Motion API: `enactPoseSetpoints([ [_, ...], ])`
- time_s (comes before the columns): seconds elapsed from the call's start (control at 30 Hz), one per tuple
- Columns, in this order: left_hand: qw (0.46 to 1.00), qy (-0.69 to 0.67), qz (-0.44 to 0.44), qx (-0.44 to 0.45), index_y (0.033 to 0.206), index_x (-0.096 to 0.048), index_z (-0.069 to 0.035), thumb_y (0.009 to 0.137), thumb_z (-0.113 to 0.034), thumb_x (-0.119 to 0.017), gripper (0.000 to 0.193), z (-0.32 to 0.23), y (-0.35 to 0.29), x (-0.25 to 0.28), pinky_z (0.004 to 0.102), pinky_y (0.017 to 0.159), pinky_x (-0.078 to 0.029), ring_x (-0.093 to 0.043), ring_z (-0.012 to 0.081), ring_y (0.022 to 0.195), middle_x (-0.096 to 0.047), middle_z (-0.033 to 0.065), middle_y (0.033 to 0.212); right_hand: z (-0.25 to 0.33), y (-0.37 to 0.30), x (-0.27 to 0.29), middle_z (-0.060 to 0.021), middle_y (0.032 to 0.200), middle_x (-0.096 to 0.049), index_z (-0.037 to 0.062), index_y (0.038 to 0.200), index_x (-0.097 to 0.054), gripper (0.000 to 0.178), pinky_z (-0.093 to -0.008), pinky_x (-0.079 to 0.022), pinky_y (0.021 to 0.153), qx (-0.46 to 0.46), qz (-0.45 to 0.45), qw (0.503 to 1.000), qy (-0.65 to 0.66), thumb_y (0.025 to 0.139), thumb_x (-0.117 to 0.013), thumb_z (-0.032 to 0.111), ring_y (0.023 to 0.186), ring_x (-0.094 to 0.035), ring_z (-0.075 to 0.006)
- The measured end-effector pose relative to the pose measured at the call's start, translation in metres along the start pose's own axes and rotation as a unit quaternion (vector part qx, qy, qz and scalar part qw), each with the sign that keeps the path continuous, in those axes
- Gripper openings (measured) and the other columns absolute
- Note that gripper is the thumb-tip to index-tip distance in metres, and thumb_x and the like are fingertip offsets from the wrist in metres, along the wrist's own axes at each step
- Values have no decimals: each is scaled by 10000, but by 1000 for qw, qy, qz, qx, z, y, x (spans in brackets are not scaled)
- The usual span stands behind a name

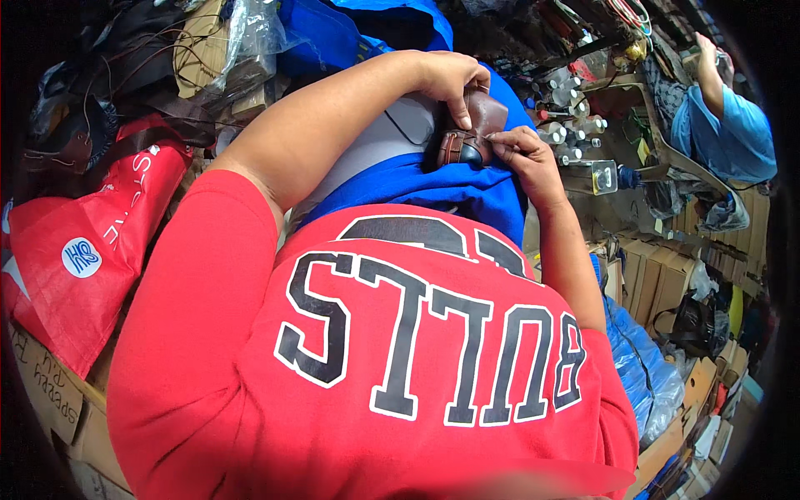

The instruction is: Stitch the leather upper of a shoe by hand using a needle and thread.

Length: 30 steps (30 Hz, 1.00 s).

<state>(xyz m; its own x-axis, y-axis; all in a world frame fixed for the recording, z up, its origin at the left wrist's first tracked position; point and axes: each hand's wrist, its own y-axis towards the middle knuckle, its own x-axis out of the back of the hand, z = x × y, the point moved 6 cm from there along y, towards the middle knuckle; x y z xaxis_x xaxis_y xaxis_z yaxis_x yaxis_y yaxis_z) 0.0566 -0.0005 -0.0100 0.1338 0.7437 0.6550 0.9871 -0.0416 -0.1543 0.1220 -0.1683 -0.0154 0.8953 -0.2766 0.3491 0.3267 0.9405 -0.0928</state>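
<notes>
From afar, I am seeing a red bag (104,237) resting at 9 o'clock. At 1 o'clock, the left hand (452,77) is gripping the brown shoe (478,130) over blue cloth (396,190), likely to steady it. The right hand (530,158) is pinching narrow at its side; holding what, I cannot tell. Bottles (572,132) are sitting at 2 o'clock.

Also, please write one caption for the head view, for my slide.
Left hand grips a brown shoe over blue cloth; right hand pinches close against it.
</notes>
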Motion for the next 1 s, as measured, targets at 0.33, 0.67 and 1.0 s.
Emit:
enactPoseSetpoints([
  [0.33,1000,-12,-14,-20,1082,-612,-54,475,-265,-888,700,4,0,3,369,847,-462,-604,286,1000,-635,136,1041,20,-9,-9,-3,722,-539,71,943,-719,157,-222,-400,604,63,-100,985,-125,787,-715,65,653,-465,-84],
  [0.67,999,-44,-15,-14,1050,-616,-56,508,-300,-877,649,1,1,-1,359,844,-458,-595,272,993,-625,125,1031,10,-14,-1,-4,736,-539,94,948,-722,183,-212,-410,634,47,-92,990,-98,773,-715,42,717,-506,-86],
  [1.0,999,-30,-19,-1,1062,-616,-56,502,-305,-876,665,3,-3,1,358,857,-454,-594,277,1008,-626,130,1048,47,-4,-4,-38,781,-595,110,916,-716,149,-304,-432,764,35,-11,974,-223,774,-690,76,784,-579,-169],
])
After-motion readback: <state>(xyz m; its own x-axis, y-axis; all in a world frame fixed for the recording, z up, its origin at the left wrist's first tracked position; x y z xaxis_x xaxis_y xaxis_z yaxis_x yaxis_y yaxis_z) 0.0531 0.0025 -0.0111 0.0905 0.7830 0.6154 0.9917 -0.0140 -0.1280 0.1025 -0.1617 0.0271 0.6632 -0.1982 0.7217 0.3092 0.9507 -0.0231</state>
